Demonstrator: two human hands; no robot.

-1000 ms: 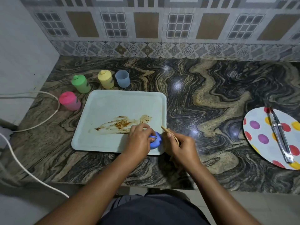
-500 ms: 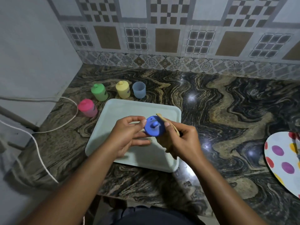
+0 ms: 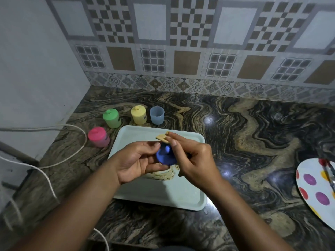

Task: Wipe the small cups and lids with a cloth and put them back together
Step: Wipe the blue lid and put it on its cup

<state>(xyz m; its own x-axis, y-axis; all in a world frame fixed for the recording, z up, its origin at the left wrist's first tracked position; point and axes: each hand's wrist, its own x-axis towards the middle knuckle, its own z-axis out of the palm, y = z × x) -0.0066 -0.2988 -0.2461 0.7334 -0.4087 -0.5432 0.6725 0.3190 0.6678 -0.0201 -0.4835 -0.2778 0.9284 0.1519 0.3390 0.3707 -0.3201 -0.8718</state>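
A tiled wall with checked and brown squares backs a dark, swirled stone table (image 3: 253, 142) set into a corner with a plain grey wall on the left. On the table lies a pale tray (image 3: 181, 198) with a brown smear partly hidden under the hands.

Both hands hover above the tray. The left hand (image 3: 137, 160) is turned palm up, its thumb and curled fingers grasping the blue lid (image 3: 165, 154), which is lifted clear of the tray and tilted toward the right hand. The right hand (image 3: 192, 158) is clenched on a small tan cloth (image 3: 163, 137), pinching it between thumb and forefinger so that its end sticks out above the lid and touches the lid's upper part.

Behind the tray stand four small cups. The open blue cup (image 3: 157, 115) has no lid and sits just beside the yellow cup (image 3: 138, 115), which is capped. The green cup (image 3: 111, 118) and the pink cup (image 3: 98, 136), further left, are also capped. Dark marks show on the sides of the capped cups, too small to read.

A white cable (image 3: 72, 153) loops over the table's left side. At the right edge lies a spotted plate (image 3: 311, 189) with metal tongs (image 3: 330, 171) across it, well apart from the hands.
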